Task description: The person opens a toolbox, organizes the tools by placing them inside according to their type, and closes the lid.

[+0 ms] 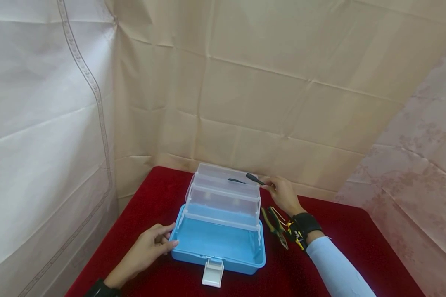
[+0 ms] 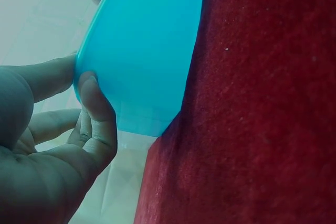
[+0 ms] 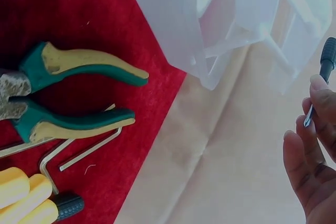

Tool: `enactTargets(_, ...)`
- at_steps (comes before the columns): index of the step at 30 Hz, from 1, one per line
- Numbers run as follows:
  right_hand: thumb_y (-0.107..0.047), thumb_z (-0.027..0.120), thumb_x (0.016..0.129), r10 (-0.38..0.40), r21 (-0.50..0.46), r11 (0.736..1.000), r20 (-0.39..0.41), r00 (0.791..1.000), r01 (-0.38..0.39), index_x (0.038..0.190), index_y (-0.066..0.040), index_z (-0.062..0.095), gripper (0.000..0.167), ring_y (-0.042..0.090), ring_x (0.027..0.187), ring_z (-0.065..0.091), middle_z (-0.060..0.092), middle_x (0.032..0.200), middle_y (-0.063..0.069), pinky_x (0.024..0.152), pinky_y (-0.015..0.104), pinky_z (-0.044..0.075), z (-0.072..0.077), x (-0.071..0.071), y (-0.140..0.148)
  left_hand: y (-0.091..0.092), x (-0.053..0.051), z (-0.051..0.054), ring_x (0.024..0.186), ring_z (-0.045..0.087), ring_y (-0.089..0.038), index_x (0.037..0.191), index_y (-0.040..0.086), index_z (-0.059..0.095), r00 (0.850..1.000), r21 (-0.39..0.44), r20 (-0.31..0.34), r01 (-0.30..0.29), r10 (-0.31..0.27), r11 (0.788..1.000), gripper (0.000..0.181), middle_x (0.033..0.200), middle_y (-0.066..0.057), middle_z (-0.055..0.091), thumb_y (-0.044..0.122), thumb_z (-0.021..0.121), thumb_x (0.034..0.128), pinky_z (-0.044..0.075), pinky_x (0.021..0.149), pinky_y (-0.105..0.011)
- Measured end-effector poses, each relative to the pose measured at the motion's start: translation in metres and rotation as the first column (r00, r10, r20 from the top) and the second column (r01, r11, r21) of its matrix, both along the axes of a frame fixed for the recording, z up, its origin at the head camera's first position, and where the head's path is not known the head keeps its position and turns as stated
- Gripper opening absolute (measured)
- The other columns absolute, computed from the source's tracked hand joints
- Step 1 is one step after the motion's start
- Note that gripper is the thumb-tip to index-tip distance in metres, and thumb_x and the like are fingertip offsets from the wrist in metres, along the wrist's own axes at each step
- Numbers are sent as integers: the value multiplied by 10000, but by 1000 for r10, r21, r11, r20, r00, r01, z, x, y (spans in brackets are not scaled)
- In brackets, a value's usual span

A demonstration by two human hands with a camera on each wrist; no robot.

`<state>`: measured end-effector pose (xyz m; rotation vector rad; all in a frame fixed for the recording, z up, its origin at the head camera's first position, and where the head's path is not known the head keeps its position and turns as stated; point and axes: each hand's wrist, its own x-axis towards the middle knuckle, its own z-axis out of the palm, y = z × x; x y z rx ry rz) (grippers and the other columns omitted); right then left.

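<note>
An open blue toolbox (image 1: 217,237) with clear stepped trays (image 1: 223,198) stands on the red-covered table. My left hand (image 1: 152,245) pinches the box's left rim; in the left wrist view its thumb and fingers meet the blue wall (image 2: 142,51). Beyond the top tray's right end, my right hand (image 1: 282,194) holds a small screwdriver (image 3: 327,59) by its shaft near the tip. Its black handle points left over the tray in the head view. A slim dark tool (image 1: 236,180) shows at the top tray.
Right of the box lie green-and-yellow pliers (image 3: 37,69), hex keys (image 3: 90,149) and yellow-handled tools (image 3: 29,200), partly hidden by my right wrist in the head view. A white latch (image 1: 212,273) hangs at the box's front. Cloth walls (image 1: 252,103) surround the table.
</note>
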<state>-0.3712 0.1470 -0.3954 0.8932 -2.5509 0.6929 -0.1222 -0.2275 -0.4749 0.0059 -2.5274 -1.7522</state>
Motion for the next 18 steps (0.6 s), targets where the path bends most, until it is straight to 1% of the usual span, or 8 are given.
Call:
enactTargets(9, -57, 743, 946, 33, 1, 999, -26, 999, -33, 1084, -77, 772, 143, 242, 887, 648, 715, 1019, 77, 860, 440, 594, 3, 0, -9, 0, -1, -1, 815, 614, -216, 1428, -49, 565, 1000, 0, 6, -3, 3, 1000, 643, 971, -90, 568, 211, 817, 898, 566, 662, -277)
enactTargets(14, -43, 732, 950, 40, -15, 999, -7, 999, -40, 1097, -73, 768, 155, 240, 904, 670, 715, 1047, 77, 888, 427, 588, 2, 1, -11, 0, -1, -1, 809, 616, -213, 1427, -44, 568, 1000, -3, 11, -11, 11, 1000, 643, 973, -88, 574, 212, 821, 894, 567, 666, -277)
enactTargets(18, -29, 721, 954, 50, -25, 998, -2, 999, -50, 1094, -80, 764, 155, 236, 921, 674, 712, 1060, 70, 897, 424, 582, 2, 0, -13, 0, -1, -2, 808, 616, -216, 1425, -49, 567, 1000, -2, 6, -6, 6, 1000, 640, 973, -90, 575, 212, 818, 897, 570, 662, -280)
